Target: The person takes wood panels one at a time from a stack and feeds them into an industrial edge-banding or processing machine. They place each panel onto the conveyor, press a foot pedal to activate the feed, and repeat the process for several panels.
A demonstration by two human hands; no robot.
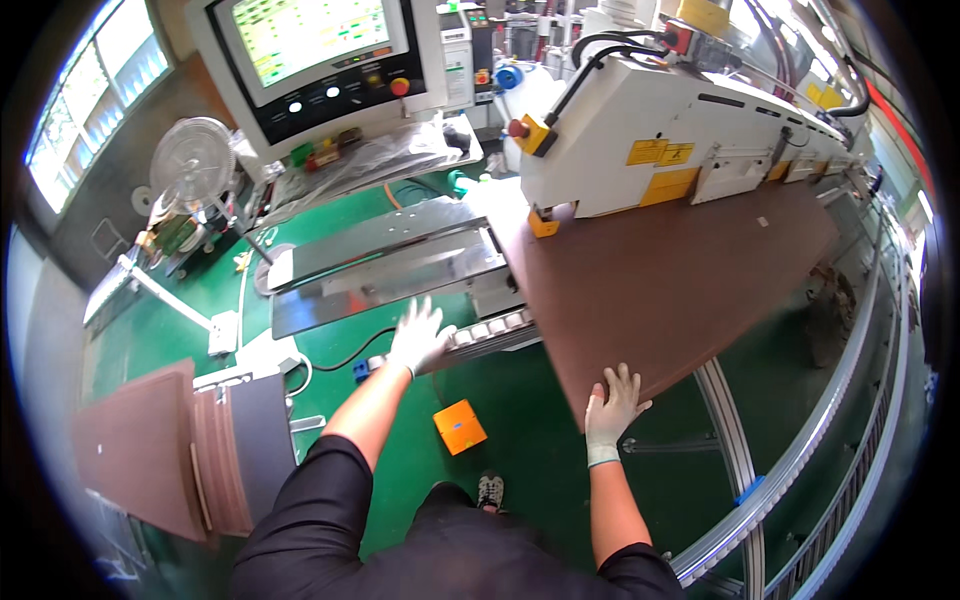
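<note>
A large brown board (680, 270) lies flat on the bed of a white machine (690, 130), running off to the far right. My right hand (612, 405), in a white glove, presses flat with spread fingers on the board's near corner. My left hand (418, 337), also gloved, rests open on the roller rail (490, 330) at the near edge of the metal infeed table (390, 265), just left of the board. Neither hand grips anything.
A control panel with a screen (320, 55) stands behind the infeed table, and a small fan (192, 155) stands at the left. A stack of brown boards (165, 450) sits at the lower left. An orange foot pedal (459, 426) lies on the green floor. A curved metal rail (800, 440) runs along the right.
</note>
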